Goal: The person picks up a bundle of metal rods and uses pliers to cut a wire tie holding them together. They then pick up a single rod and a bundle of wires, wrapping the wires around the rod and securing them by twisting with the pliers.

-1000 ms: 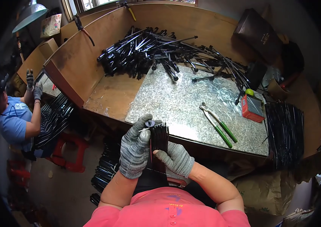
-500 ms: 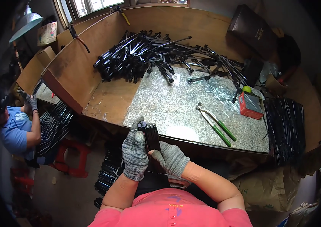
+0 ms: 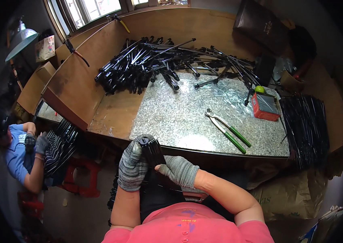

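Note:
Both my hands wear grey knitted gloves with fingertips showing on the right one. My left hand [image 3: 131, 168] is closed round a folded black umbrella frame [image 3: 153, 152], its round ringed end tilted up at the top. From the other side, my right hand [image 3: 179, 170] grips the same bundle of ribs lower down, thumb pressed on it. The frame is held just in front of the near edge of a speckled stone slab [image 3: 163, 113]. Pincers with green handles [image 3: 236, 139] lie on the slab, jaws pointing away from me.
Behind the slab is a pile of black umbrella frames [image 3: 133, 67]. At right are a red box [image 3: 265, 107], a yellow-green ball [image 3: 259, 89] and a bundle of thin black ribs [image 3: 305, 127]. A co-worker in blue [image 3: 19, 150] sits at left near a red stool [image 3: 80, 178].
My hands have come slightly nearer and left with the frame, whose top now tilts more to the left. The co-worker's hands have moved down. The whole view has shifted a little.

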Demonstrator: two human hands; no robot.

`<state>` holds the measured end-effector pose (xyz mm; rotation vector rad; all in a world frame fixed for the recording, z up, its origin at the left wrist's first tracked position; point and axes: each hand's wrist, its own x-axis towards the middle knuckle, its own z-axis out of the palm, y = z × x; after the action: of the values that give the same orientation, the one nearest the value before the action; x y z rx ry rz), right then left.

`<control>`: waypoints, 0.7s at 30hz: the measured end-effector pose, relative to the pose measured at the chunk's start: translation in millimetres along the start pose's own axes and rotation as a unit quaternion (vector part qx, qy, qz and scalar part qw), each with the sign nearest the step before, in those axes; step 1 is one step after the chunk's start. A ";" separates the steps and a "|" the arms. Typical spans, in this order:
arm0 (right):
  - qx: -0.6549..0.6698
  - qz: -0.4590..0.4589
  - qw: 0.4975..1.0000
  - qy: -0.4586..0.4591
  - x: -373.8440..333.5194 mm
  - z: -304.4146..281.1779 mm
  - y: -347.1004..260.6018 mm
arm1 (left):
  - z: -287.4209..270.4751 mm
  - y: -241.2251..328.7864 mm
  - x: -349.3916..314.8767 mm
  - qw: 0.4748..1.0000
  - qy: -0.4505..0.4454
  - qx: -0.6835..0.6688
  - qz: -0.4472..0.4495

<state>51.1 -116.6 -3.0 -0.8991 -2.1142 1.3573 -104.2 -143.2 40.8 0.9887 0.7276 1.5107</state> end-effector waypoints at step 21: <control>-0.057 0.046 0.994 0.078 -6.0 7.2 -22.4 | 29.7 -28.1 -10.5 0.906 0.165 0.337 0.198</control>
<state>44.1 -132.1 14.4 -1.1240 -2.0687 1.1790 -64.7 -150.8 27.9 1.4771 1.4210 1.8479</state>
